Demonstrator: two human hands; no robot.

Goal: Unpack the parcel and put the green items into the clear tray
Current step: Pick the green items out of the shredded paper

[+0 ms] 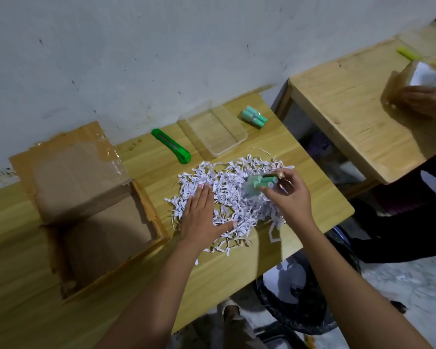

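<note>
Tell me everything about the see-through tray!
The clear tray is a shallow rectangular plastic box with rounded corners and no lid. It looks empty. It sits flat on the wooden table near the wall, between the green knife and a pack of green tubes, just behind the shredded paper. Neither hand touches it.

Your light wooden table [237, 268] carries an open brown cardboard box [91, 205], a green utility knife [171, 146] and a clear plastic tray [213, 131]. Also a mint-green bundle of tubes [253, 117] and a white shredded-paper heap [233, 197].
</note>
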